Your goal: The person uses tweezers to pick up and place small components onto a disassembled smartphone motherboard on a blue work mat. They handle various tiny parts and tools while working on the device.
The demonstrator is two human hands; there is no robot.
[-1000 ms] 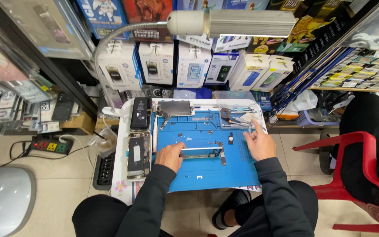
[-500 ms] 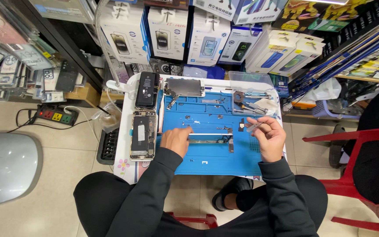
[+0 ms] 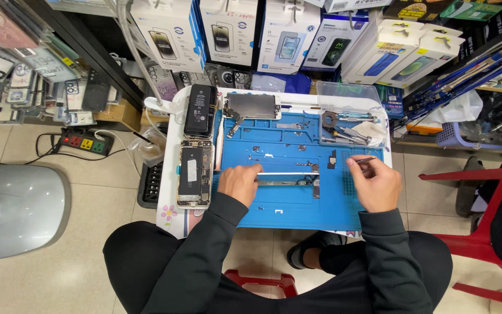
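Observation:
I sit at a small white table (image 3: 172, 174) covered by a blue repair mat (image 3: 297, 200). My left hand (image 3: 240, 183) rests on the mat and pinches the left end of a long thin phone frame part (image 3: 289, 177) lying across the mat's middle. My right hand (image 3: 376, 183) holds metal tweezers (image 3: 362, 160) with the tips pointing left over the mat's right side. An opened phone body (image 3: 194, 173) lies left of the mat. A black battery (image 3: 200, 110) lies above it. A silver back plate (image 3: 252, 106) sits at the mat's top edge.
Small screws and parts are scattered on the mat. Tools and a tissue (image 3: 352, 129) lie top right. Boxed accessories (image 3: 228, 32) line the shelf behind. A power strip (image 3: 82, 141) lies on the floor left, a grey stool (image 3: 15, 209) beside it, a red chair (image 3: 483, 203) right.
The view moved closer over the table. My right hand drew back from the tool pile toward the mat's right side, now holding tweezers. My left hand stayed on the frame part.

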